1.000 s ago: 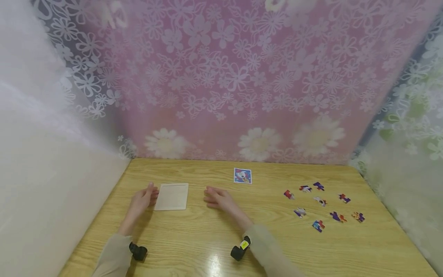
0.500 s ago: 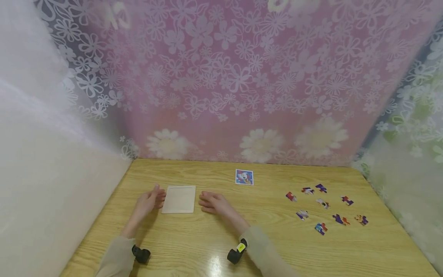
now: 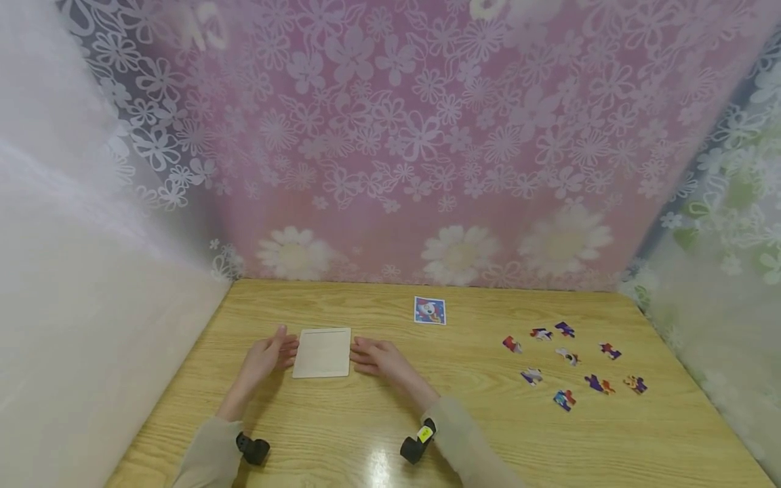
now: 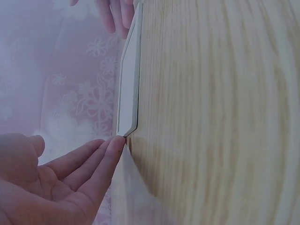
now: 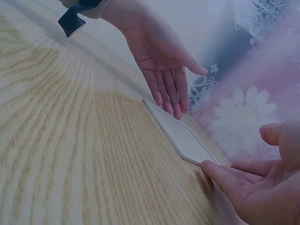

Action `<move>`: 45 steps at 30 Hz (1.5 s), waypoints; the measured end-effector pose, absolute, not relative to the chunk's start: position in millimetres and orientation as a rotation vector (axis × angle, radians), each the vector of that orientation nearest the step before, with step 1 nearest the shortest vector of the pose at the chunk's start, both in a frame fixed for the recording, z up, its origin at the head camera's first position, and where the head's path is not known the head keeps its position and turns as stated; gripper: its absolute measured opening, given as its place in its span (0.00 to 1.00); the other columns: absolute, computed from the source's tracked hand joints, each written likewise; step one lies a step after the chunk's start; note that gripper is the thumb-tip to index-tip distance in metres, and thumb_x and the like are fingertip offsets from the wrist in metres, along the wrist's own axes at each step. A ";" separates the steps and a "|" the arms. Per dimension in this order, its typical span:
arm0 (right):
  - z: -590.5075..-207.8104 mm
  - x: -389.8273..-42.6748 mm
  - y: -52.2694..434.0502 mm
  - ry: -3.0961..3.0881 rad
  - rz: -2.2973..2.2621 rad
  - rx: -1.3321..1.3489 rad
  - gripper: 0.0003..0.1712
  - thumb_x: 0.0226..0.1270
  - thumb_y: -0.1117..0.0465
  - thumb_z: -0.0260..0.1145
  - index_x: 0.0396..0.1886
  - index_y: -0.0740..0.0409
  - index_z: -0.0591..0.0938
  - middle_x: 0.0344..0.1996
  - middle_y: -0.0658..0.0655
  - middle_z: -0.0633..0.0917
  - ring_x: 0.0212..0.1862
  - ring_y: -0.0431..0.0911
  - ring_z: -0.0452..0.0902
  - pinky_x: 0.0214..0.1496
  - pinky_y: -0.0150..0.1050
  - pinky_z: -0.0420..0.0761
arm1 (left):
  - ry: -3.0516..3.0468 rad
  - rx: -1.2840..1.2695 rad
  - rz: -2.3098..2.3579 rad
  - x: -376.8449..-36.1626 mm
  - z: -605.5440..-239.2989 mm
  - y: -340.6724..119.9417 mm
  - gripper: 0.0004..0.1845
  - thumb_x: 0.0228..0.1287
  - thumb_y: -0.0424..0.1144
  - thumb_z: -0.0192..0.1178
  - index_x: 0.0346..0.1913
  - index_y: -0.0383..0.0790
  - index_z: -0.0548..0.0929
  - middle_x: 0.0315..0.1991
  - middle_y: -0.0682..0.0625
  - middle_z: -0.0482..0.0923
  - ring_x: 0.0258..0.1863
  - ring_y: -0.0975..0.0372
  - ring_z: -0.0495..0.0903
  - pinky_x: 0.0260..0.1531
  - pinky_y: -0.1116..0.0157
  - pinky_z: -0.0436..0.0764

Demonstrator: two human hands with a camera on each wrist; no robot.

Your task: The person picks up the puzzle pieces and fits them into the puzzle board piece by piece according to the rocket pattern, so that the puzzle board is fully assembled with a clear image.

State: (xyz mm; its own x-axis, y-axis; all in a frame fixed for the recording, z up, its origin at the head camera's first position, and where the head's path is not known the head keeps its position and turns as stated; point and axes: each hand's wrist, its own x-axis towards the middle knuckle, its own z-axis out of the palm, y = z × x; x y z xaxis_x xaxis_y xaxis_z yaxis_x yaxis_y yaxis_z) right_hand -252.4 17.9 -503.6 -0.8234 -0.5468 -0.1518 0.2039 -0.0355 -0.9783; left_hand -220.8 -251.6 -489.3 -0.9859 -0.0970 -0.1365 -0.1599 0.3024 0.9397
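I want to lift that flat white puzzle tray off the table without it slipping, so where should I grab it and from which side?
Probably by its two opposite side edges. The white puzzle tray lies flat on the wooden table, thin with clipped corners, so there is nothing to grip on top. The left hand and right hand already touch its left and right edges with straight fingers; pinching there, fingertips under the rim, looks best.

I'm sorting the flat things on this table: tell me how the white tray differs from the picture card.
The tray is plain white; the card carries a colourful picture. The tray looks larger than the card. The left hand and right hand touch the tray's opposite edges with straight fingers; nothing touches the card, which lies farther back. Both are squarish and lie flat on the table.
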 end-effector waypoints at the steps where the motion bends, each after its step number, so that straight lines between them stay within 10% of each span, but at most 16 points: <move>1: -502.9 -252.5 18.6 1.735 -1.909 -0.359 0.32 0.86 0.57 0.46 0.74 0.79 0.59 0.71 0.75 0.67 0.71 0.63 0.68 0.66 0.46 0.77 | 2.491 -0.249 1.810 -221.2 -489.3 -250.6 0.41 0.81 0.61 0.37 0.63 0.19 0.75 0.61 0.29 0.77 0.57 0.44 0.82 0.48 0.62 0.86; 45: -502.3 -253.5 67.3 1.764 -1.926 -0.355 0.31 0.85 0.57 0.45 0.72 0.82 0.61 0.68 0.78 0.69 0.70 0.65 0.68 0.69 0.47 0.74 | 2.488 -0.166 1.803 -228.4 -491.6 -208.3 0.38 0.83 0.56 0.38 0.60 0.19 0.78 0.56 0.29 0.81 0.54 0.44 0.84 0.48 0.58 0.87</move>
State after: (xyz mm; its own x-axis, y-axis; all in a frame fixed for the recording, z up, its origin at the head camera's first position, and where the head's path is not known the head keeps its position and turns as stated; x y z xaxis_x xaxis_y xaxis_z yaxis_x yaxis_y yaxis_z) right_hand -253.5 67.3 -502.3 -0.8407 -0.5231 -0.1396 0.1848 -0.0349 -0.9822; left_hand -228.4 -208.3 -491.6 -0.9921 -0.0497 -0.1152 -0.1249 0.3081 0.9431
